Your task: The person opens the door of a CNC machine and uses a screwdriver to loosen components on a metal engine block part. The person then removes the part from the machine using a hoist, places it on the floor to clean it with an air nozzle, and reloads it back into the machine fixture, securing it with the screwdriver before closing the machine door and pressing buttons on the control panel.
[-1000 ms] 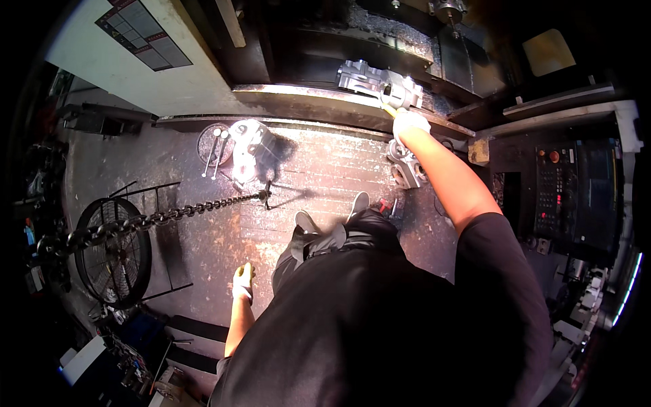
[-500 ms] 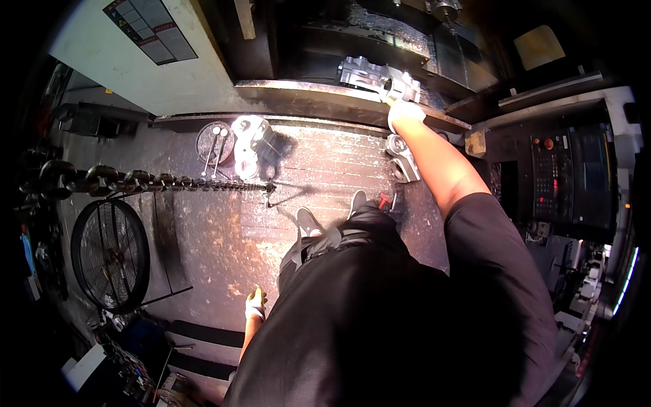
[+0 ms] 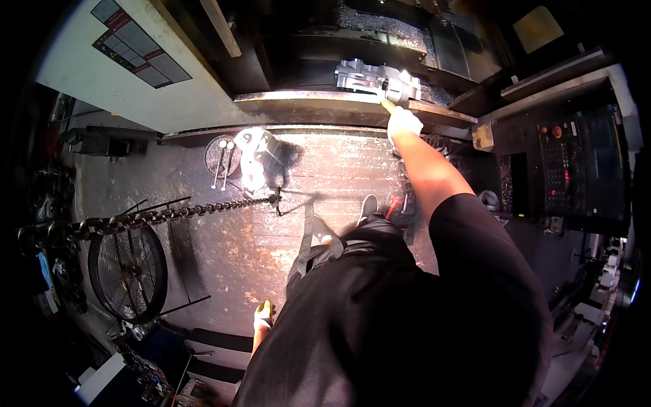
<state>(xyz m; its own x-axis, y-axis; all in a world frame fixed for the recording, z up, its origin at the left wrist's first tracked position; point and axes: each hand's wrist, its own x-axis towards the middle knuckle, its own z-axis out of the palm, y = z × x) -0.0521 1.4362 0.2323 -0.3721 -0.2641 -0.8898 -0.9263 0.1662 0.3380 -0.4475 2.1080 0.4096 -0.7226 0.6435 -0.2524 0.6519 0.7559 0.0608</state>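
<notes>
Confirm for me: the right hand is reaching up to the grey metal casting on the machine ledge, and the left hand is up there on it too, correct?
Not quite. In the head view the right hand does reach up to the grey metal casting on the machine ledge, but the left hand is not on it: it hangs low at the person's side, above the floor.

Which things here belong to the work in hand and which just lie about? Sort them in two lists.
In hand:
right hand, gloved, on the metal casting
metal casting on the machine ledge

Lying about:
second casting on the floor
heavy chain
fan
control panel
left hand, hanging at the side, apparently empty
</notes>
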